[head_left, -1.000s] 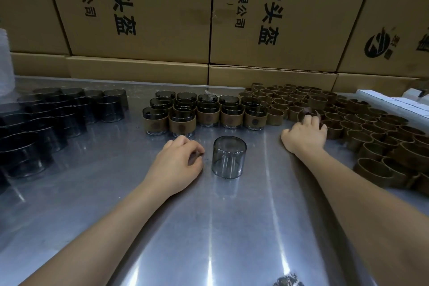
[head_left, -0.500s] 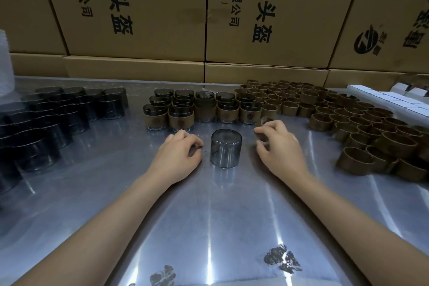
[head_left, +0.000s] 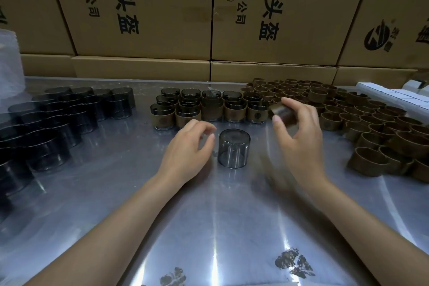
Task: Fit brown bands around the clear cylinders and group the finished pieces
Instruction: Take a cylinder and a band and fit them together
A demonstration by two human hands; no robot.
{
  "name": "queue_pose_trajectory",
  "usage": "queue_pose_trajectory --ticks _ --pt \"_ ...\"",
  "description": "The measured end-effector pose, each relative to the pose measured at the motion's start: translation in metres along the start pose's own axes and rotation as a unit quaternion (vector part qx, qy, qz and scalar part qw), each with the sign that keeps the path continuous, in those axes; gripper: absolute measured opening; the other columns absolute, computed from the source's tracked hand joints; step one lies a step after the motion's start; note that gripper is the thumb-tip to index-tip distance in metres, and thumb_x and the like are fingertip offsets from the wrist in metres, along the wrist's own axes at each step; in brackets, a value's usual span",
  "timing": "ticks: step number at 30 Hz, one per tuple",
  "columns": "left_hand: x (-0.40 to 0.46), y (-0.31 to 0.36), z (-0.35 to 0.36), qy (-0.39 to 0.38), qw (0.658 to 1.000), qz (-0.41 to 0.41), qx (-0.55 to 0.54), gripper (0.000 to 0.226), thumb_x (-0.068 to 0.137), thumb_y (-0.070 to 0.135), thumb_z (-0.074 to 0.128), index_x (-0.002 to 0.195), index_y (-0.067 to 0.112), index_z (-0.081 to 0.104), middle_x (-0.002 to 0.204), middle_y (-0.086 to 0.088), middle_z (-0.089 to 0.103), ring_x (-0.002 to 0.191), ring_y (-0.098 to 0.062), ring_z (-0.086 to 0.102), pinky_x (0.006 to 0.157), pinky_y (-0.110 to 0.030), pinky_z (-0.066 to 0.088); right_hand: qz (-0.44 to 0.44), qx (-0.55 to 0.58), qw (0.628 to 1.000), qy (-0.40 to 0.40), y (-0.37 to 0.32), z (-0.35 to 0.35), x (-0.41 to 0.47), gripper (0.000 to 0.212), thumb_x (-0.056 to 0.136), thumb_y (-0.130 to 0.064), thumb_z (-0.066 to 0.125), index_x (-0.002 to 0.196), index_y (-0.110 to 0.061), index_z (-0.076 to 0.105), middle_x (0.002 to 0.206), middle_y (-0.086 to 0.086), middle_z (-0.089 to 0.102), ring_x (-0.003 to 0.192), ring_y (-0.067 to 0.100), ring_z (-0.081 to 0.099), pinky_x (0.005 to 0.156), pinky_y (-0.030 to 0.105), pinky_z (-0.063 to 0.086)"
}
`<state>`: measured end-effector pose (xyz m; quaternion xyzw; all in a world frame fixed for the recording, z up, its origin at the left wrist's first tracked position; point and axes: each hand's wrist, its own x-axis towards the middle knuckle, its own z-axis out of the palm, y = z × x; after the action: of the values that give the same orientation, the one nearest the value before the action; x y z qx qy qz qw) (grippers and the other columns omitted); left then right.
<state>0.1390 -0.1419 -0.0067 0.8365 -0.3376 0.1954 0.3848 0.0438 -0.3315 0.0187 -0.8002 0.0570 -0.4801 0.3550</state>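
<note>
1. Right hand (head_left: 299, 137) raised off the counter (head_left: 216, 227), thumb and fingers pinching one brown band (head_left: 282, 111), tilted; motion blur over hand and band.
2. Left hand (head_left: 188, 146) low over the counter, fingers loosely curled and holding nothing; fingertips just beside the cylinder (head_left: 234, 151), contact not clear.
3. Between the two hands: one bare, smoky clear cylinder, upright on the counter, closed end up.
4. Beyond the left hand, past the cylinder: finished pieces (head_left: 209, 109), cylinders already wearing bands, packed in rows, upright.
5. Beyond and outward of the right hand: pile of loose bands (head_left: 371, 123), most standing on edge, touching one another, spread to the counter's right edge.
6. Well outward of the left hand: bare cylinders (head_left: 58, 123) crowded in rows, dark against the counter.
7. Far beyond both hands: wall of cartons (head_left: 139, 7) with black print, stacked along the back of the counter.
8. Outward of the right hand, past the bands: row of small white boxes (head_left: 394, 96), partly out of frame.
9. Near side of both hands: bare shiny metal with streaks of light and two dark blotchy reflections.
</note>
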Motion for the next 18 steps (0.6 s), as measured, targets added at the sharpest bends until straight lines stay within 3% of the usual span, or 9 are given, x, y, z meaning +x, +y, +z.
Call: queue_pose_trajectory --ticks 3,9,14,18 --pt "-0.001 0.009 -0.001 0.014 0.998 0.04 -0.049 0.026 0.098 0.025 0.049 0.122 0.021 0.058 0.106 0.012 0.055 0.1 0.0 0.052 0.087 -0.025 0.046 -0.05 0.001 0.999 -0.023 -0.009 0.001 -0.003 0.038 0.09 -0.01 0.064 0.127 -0.011 0.056 0.116 -0.001 0.052 0.103 -0.004 0.047 0.09 0.003 0.033" --pt "-0.007 0.032 0.002 -0.007 0.984 0.143 -0.106 0.051 0.098 0.044 0.033 0.142 0.02 0.042 0.135 0.011 0.051 0.124 -0.002 0.046 0.101 -0.019 0.037 -0.12 0.055 0.986 -0.098 -0.027 0.009 -0.013 0.034 0.096 -0.018 0.046 0.126 -0.008 0.059 0.114 -0.003 0.057 0.107 0.0 0.052 0.092 0.01 0.038" --pt "-0.008 0.031 0.008 0.009 0.984 0.112 -0.135 0.046 0.099 0.039 0.029 0.135 0.018 0.05 0.126 0.012 0.056 0.117 -0.006 0.051 0.099 -0.028 0.041 -0.095 0.074 0.981 -0.153 -0.025 0.018 -0.018 0.035 0.097 -0.024 0.043 0.128 -0.015 0.057 0.117 -0.007 0.057 0.11 0.0 0.053 0.093 0.015 0.041" --pt "-0.005 0.027 0.011 0.044 0.98 0.05 -0.185 0.038 0.102 0.033 0.026 0.118 0.02 0.058 0.11 0.007 0.062 0.109 -0.014 0.055 0.094 -0.04 0.044 -0.056 0.049 0.972 -0.223 -0.019 0.026 -0.025 0.054 0.092 -0.047 0.046 0.141 -0.025 0.039 0.128 -0.016 0.047 0.122 -0.003 0.039 0.1 0.006 0.029"
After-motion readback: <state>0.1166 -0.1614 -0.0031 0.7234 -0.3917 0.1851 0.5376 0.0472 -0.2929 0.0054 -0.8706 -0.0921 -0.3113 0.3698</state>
